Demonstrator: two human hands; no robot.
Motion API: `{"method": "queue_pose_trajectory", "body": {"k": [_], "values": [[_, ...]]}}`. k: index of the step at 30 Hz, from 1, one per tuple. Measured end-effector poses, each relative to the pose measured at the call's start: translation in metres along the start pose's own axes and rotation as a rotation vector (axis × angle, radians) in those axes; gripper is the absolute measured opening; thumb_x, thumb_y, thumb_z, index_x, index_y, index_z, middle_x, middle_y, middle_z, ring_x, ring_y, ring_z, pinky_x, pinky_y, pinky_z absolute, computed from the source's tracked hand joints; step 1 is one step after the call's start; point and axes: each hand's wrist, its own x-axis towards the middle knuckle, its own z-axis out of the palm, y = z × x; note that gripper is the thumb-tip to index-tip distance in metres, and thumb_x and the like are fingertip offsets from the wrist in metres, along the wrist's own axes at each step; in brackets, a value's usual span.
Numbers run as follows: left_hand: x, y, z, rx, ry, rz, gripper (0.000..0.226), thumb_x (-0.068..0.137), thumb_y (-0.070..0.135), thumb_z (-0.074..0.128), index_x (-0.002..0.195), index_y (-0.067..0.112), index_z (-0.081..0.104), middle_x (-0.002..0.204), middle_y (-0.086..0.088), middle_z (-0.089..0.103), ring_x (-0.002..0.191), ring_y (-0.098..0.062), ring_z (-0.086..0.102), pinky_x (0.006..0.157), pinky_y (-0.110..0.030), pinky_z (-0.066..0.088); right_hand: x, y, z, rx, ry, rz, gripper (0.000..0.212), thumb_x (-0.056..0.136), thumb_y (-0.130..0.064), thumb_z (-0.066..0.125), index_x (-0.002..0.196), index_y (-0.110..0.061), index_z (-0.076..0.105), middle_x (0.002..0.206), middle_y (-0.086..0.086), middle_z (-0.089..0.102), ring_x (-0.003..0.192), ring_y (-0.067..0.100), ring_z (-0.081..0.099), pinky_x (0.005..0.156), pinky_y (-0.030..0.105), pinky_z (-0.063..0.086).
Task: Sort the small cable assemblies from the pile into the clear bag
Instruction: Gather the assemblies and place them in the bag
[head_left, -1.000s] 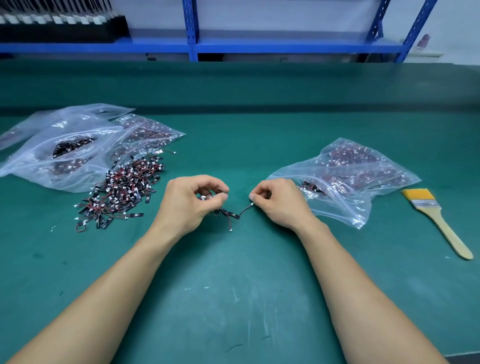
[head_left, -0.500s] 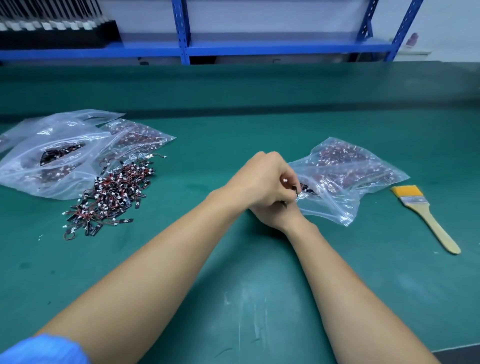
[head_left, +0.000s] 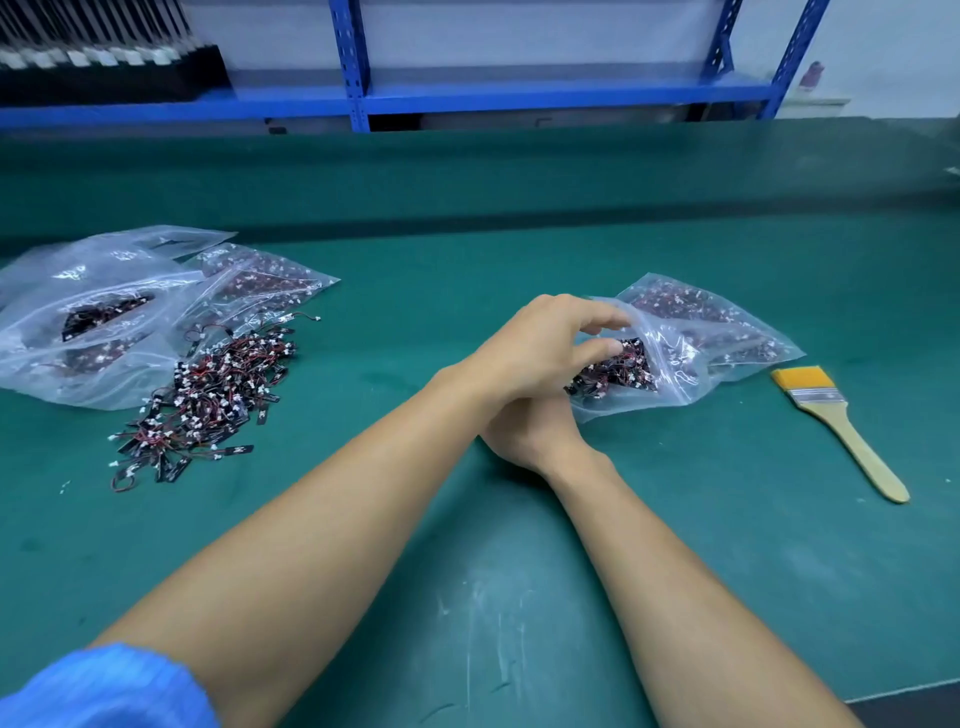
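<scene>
Green matting is carrying the clear bag just right of the left hand, whose loosely spread fingers are hanging at its mouth; the pile is lying well apart, leftward. The left wrist is covering the right hand, leaving its grip impossible to tell.

Black-red cable pile left, part-filled clear bag right
</scene>
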Motion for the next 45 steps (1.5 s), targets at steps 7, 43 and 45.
{"method": "queue_pose_trajectory", "body": {"k": [7, 43, 45], "values": [[-0.035, -0.017, -0.030, -0.234, 0.068, -0.029, 0.020, 0.097, 0.011, 0.059, 0.107, 0.020, 0.074, 0.102, 0.008, 0.076, 0.095, -0.002, 0.068, 0.091, -0.022, 0.051, 0.000, 0.000, 0.001, 0.170, 0.055, 0.077, 0.024, 0.089, -0.032, 0.053, 0.067, -0.025, 0.047, 0.073, -0.004, 0.060, 0.076, 0.030, 0.059, 0.057, 0.034, 0.033], [-0.100, -0.046, -0.027, 0.098, 0.423, 0.055, 0.005, 0.090, 0.017, 0.068, 0.091, 0.017, 0.073, 0.077, 0.014, 0.057, 0.068, -0.002, 0.051, 0.066, -0.013, 0.037, 0.005, 0.009, 0.004, 0.240, 0.078, 0.094, 0.025, 0.094, -0.031, 0.055, 0.069, -0.026, 0.055, 0.068, -0.008, 0.060, 0.076, 0.023, 0.055, 0.063, 0.033, 0.036], [-0.082, -0.031, -0.020, 0.113, 0.355, 0.071, 0.007, 0.089, 0.019, 0.069, 0.092, 0.017, 0.075, 0.079, 0.012, 0.059, 0.070, 0.002, 0.052, 0.070, -0.017, 0.040, 0.005, 0.007, 0.003, 0.103, 0.041, 0.056, 0.019, 0.096, -0.029, 0.046, 0.094, -0.021, 0.063, 0.096, 0.004, 0.069, 0.095, 0.031, 0.061, 0.069, 0.034, 0.042]]}}
